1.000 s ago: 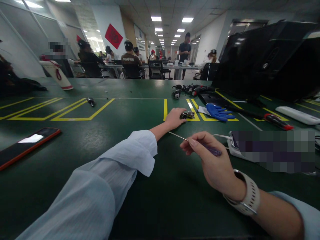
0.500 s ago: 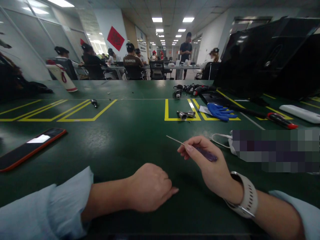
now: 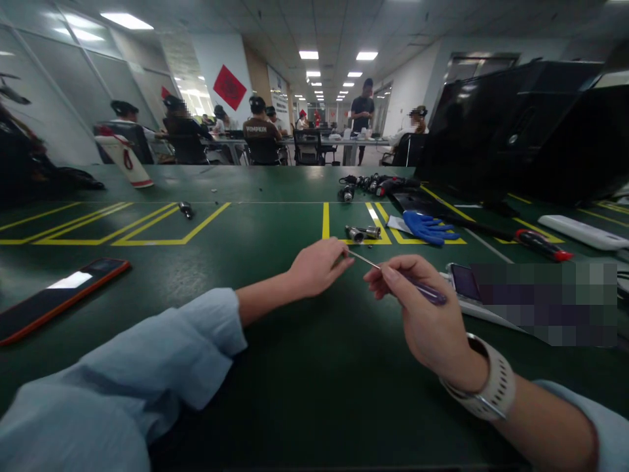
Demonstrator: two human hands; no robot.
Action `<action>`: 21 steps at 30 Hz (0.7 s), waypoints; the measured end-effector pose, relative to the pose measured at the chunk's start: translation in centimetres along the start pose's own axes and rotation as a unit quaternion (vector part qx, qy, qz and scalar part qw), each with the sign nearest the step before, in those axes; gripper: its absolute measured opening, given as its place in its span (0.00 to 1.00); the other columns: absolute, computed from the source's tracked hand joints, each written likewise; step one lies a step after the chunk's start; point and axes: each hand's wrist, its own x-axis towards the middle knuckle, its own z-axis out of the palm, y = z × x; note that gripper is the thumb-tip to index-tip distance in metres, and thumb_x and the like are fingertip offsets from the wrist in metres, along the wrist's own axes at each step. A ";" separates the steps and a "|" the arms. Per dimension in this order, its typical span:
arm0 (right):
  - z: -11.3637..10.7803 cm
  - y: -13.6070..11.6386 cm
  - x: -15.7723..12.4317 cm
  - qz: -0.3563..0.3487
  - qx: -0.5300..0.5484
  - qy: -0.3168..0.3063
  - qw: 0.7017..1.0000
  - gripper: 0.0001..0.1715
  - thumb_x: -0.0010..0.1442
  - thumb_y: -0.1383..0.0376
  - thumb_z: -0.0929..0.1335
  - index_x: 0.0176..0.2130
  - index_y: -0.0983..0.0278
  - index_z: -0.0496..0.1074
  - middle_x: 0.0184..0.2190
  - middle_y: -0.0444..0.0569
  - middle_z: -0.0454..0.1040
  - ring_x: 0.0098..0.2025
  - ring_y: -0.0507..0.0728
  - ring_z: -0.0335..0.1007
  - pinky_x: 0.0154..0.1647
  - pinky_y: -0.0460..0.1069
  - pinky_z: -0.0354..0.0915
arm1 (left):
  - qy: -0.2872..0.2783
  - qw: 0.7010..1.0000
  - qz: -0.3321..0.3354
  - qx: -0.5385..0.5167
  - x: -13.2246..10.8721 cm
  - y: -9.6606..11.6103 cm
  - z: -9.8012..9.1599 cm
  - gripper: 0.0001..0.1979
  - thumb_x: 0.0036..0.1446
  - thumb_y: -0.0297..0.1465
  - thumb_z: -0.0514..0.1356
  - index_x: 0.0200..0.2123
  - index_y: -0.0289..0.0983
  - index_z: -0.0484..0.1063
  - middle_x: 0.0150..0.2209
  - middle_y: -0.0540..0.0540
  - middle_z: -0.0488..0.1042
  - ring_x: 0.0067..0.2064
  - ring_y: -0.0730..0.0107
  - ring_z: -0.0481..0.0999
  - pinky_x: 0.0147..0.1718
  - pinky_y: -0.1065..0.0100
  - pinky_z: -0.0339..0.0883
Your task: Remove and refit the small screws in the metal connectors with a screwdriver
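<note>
My right hand is closed round a small screwdriver with a purple handle and a thin steel shaft pointing left. My left hand is curled, and its fingertips meet the tip of that shaft above the green table. Two small metal parts lie just beyond the hands on the yellow floor-style marking.
A red-cased phone lies at the left. A blue glove, a red-handled screwdriver, a pile of metal parts and a large black case stand at the right. People sit at tables far behind.
My left hand drew back from the metal parts to the near edge, then came forward to the screwdriver's tip. My right hand kept its hold on the screwdriver.
</note>
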 end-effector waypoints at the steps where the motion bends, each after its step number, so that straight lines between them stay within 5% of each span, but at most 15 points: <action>1: -0.1 0.0 0.1 -0.005 -0.001 0.004 1.000 0.02 0.60 0.63 0.67 0.36 0.59 0.71 0.33 0.43 0.75 0.34 0.52 0.71 0.33 0.48 0.68 | 0.010 1.000 -0.006 -0.003 2.0 -0.4 0.3 0.15 0.62 0.38 0.50 0.42 0.33 0.67 0.42 0.41 0.72 0.43 0.62 0.71 0.40 0.64 0.65; 6: -0.5 0.4 0.6 -0.012 -0.016 0.013 1.000 0.03 0.60 0.63 0.67 0.35 0.59 0.72 0.33 0.43 0.75 0.33 0.52 0.70 0.32 0.49 0.67 | -0.045 0.999 -0.007 -0.001 10.8 -0.9 2.5 0.23 0.56 0.37 0.57 0.52 0.32 0.63 0.51 0.38 0.68 0.52 0.57 0.69 0.49 0.60 0.63; 10: -0.6 0.6 0.9 -0.012 -0.017 0.019 1.000 0.03 0.60 0.63 0.68 0.34 0.60 0.71 0.32 0.44 0.75 0.33 0.53 0.70 0.32 0.49 0.67 | -0.125 0.992 -0.010 0.002 14.8 -0.7 3.8 0.25 0.51 0.34 0.61 0.52 0.32 0.66 0.51 0.35 0.70 0.50 0.52 0.71 0.46 0.60 0.66; 15: -0.6 0.3 1.0 -0.013 -0.015 0.013 1.000 0.03 0.59 0.63 0.67 0.34 0.60 0.71 0.32 0.44 0.75 0.33 0.53 0.70 0.33 0.49 0.67 | -0.164 0.986 0.009 -0.002 16.4 -0.7 4.5 0.17 0.47 0.23 0.62 0.44 0.32 0.73 0.46 0.36 0.75 0.47 0.54 0.74 0.44 0.62 0.66; 21: -0.5 -0.4 1.0 -0.043 -0.012 0.063 0.997 0.03 0.59 0.63 0.67 0.35 0.60 0.71 0.32 0.45 0.74 0.34 0.54 0.70 0.32 0.49 0.67 | -0.069 0.996 0.039 -0.037 16.7 -0.7 3.8 0.14 0.50 0.23 0.61 0.42 0.31 0.73 0.45 0.37 0.75 0.48 0.56 0.72 0.47 0.61 0.64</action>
